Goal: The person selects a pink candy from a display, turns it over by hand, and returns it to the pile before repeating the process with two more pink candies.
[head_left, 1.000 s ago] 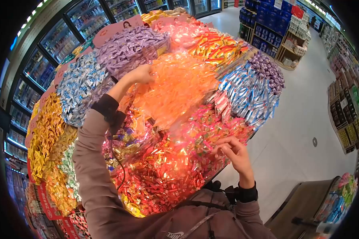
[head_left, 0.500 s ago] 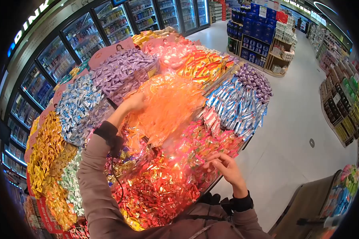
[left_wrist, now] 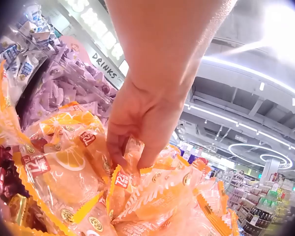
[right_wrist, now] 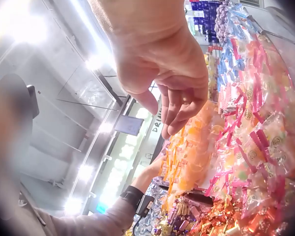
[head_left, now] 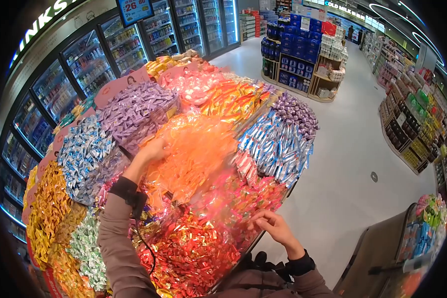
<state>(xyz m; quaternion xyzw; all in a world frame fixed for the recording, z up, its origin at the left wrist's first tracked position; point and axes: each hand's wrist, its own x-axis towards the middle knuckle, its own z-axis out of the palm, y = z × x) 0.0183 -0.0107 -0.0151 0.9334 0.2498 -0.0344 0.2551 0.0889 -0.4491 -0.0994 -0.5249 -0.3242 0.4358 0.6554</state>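
My left hand [head_left: 155,149] is at the left side of a heap of orange packets [head_left: 196,149]. In the left wrist view its thumb and fingers pinch a clear-and-orange candy packet [left_wrist: 133,153], with other packets printed with orange slices [left_wrist: 71,157] around it. The right hand [head_left: 277,227] hovers near the stand's right edge, beside clear candies with pink twisted ends [head_left: 253,196]. Its fingers are loosely bent and hold nothing, as the right wrist view shows. Red and gold wrapped candies [head_left: 193,248] lie between the two arms.
Purple packets [head_left: 139,109], blue-and-white packets [head_left: 84,154] and yellow ones [head_left: 49,193] fill the stand's left side. Blue-and-white sticks [head_left: 275,144] lie at its right. Drink fridges [head_left: 84,59] line the back left. A brown-sided stand [head_left: 377,243] is at the lower right.
The head view has tilted up, showing more of the shop behind. My left hand has moved down into the left edge of the orange heap. The right hand stays loosely bent near the pink-ended candies.
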